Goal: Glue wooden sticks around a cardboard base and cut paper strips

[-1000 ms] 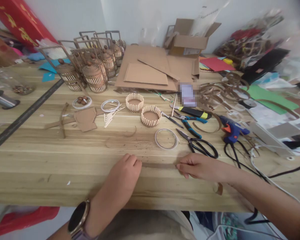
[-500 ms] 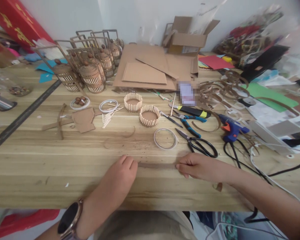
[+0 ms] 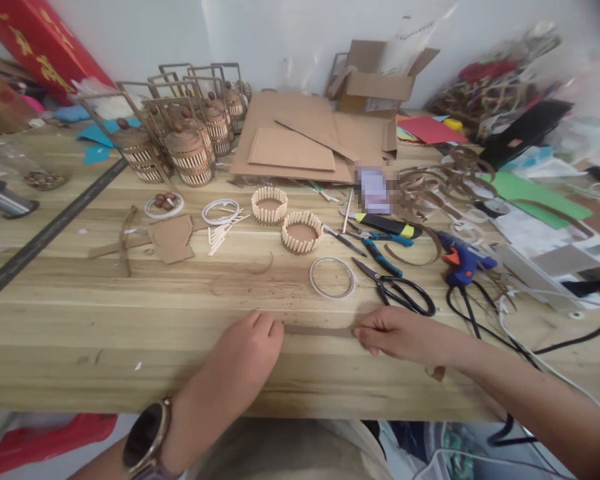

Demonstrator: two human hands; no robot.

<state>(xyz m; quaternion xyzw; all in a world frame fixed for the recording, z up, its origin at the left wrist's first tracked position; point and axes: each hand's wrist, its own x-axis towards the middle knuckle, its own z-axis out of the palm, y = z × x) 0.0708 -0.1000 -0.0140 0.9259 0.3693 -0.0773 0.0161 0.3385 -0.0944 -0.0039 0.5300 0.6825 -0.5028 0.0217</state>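
The left hand (image 3: 250,347) and right hand (image 3: 397,333), fingers closed, pin the ends of a brown strip (image 3: 317,330) flat on the worktop (image 3: 130,347) between them. It is not yet bent or glued. A stick ring (image 3: 301,232) beyond looks done.

My only camera rides on my head, facing forward and tilted down over the desk (image 3: 80,333). My fingers (image 3: 263,325) sit close beneath it, low in the middle of the view; past them the desk stretches away to the wall (image 3: 280,27), and behind them my lap (image 3: 290,447) shows under the near edge.
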